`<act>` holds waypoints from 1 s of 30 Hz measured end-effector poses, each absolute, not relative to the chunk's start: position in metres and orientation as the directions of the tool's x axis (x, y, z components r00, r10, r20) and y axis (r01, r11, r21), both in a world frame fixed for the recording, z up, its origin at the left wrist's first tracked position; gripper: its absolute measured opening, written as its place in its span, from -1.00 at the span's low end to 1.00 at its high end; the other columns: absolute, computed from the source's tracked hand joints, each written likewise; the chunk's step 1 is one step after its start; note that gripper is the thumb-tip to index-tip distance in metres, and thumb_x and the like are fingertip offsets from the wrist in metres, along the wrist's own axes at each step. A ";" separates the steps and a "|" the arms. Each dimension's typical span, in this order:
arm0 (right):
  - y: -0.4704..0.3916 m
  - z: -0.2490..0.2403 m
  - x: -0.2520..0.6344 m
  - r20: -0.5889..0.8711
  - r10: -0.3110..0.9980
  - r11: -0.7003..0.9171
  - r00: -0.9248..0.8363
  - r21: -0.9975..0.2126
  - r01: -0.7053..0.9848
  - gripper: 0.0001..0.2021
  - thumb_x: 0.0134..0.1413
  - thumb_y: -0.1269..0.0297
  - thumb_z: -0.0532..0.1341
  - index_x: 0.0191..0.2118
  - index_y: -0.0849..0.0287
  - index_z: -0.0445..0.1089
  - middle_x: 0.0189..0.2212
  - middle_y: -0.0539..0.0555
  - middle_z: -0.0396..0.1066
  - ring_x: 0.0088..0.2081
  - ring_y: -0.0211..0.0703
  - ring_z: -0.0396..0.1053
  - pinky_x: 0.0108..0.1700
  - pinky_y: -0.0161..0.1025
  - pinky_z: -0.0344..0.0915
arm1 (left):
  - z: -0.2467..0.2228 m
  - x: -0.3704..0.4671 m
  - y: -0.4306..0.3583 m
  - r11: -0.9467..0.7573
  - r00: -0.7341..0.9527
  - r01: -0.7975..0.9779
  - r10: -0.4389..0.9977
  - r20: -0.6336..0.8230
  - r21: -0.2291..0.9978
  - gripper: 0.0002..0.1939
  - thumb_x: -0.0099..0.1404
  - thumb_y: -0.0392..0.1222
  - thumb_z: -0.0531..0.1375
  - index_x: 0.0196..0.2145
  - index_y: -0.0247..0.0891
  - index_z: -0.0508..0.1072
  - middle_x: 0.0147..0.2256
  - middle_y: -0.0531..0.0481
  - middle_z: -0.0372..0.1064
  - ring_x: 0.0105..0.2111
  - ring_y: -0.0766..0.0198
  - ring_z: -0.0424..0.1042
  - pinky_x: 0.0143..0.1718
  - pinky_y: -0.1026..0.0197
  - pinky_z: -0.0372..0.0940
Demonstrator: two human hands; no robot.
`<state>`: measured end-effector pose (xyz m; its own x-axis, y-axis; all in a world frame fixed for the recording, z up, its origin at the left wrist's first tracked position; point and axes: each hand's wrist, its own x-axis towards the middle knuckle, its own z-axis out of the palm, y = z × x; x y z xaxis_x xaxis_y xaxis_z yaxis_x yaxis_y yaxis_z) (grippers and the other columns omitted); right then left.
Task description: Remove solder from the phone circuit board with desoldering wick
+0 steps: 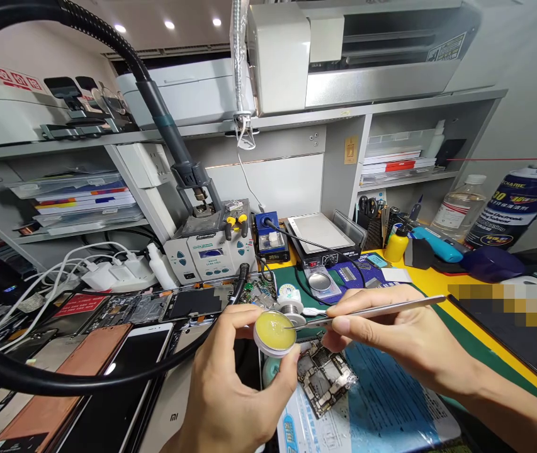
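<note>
My left hand (233, 384) holds a small round tin of yellow paste (275, 331) between thumb and fingers, its open top tilted toward me. My right hand (391, 340) pinches a pair of metal tweezers (386, 309), with the tips touching the paste. Below the hands, a phone circuit board (325, 377) lies on a blue and white printed sheet (386, 402). Just behind the tin stands a spool of solder wire (291, 308). A white-tipped brush or swab (314, 311) shows beside the spool, partly hidden by my right hand.
Several phones and phone parts (126, 384) cover the left side. A black flexible tube (107, 382) arcs across them. Behind are a rework station (211, 255), a blue soldering unit (271, 236) and a flat heating plate (322, 233). A spray can (514, 201) and bottle (459, 204) stand right.
</note>
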<state>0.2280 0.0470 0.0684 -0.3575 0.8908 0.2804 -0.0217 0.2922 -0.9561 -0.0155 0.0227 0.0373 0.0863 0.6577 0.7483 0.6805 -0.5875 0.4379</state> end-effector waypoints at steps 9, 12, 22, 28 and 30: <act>0.046 0.068 0.223 0.263 0.902 0.261 -0.343 -0.964 -0.052 -0.90 0.20 0.17 0.45 -0.30 0.01 0.73 -0.43 0.08 0.67 -0.39 -0.07 0.64 -0.33 -0.25 0.59 | 0.033 -0.013 0.024 -0.565 0.094 0.749 0.608 0.788 0.347 -0.68 0.29 -0.17 0.35 -0.05 -0.21 0.37 -0.16 -0.05 0.49 -0.17 0.19 0.58 -0.11 0.19 0.49; 0.046 0.066 0.225 0.277 0.908 0.268 -0.314 -0.961 -0.074 -0.94 0.20 0.20 0.46 -0.26 -0.01 0.73 -0.41 0.07 0.69 -0.37 -0.08 0.65 -0.30 -0.26 0.59 | 0.031 -0.014 0.027 -0.556 0.094 0.755 0.616 0.782 0.347 -0.70 0.29 -0.18 0.33 -0.07 -0.19 0.37 -0.18 -0.04 0.49 -0.19 0.17 0.58 -0.15 0.16 0.49; 0.050 0.061 0.232 0.261 0.927 0.221 -0.268 -0.960 -0.172 -0.88 0.14 0.25 0.51 -0.18 0.02 0.73 -0.37 0.06 0.72 -0.32 -0.06 0.69 -0.21 -0.23 0.63 | 0.031 -0.015 0.029 -0.620 0.111 0.716 0.554 0.825 0.320 -0.64 0.31 -0.22 0.35 0.01 -0.25 0.37 -0.10 -0.10 0.48 -0.09 0.19 0.55 0.00 0.17 0.45; 0.051 0.065 0.231 0.274 0.923 0.225 -0.268 -0.953 -0.201 -0.88 0.12 0.27 0.52 -0.19 0.01 0.73 -0.39 0.04 0.71 -0.32 -0.07 0.70 -0.19 -0.25 0.63 | 0.031 -0.016 0.030 -0.642 0.127 0.704 0.535 0.835 0.304 -0.63 0.31 -0.25 0.34 0.04 -0.26 0.38 -0.09 -0.11 0.49 -0.08 0.16 0.56 0.00 0.14 0.46; 0.051 0.067 0.232 0.279 0.922 0.234 -0.269 -0.954 -0.189 -0.86 0.10 0.27 0.53 -0.18 0.04 0.73 -0.38 0.07 0.71 -0.31 -0.05 0.70 -0.19 -0.22 0.64 | 0.031 -0.016 0.030 -0.649 0.137 0.700 0.534 0.834 0.300 -0.62 0.31 -0.25 0.34 0.05 -0.25 0.39 -0.09 -0.11 0.50 -0.08 0.14 0.57 -0.01 0.13 0.47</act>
<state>0.2322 0.0513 0.0671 -0.2686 0.9219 0.2791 -0.1892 0.2336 -0.9538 -0.0161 0.0301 0.0310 0.1375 0.5340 0.8342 0.6996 -0.6486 0.2998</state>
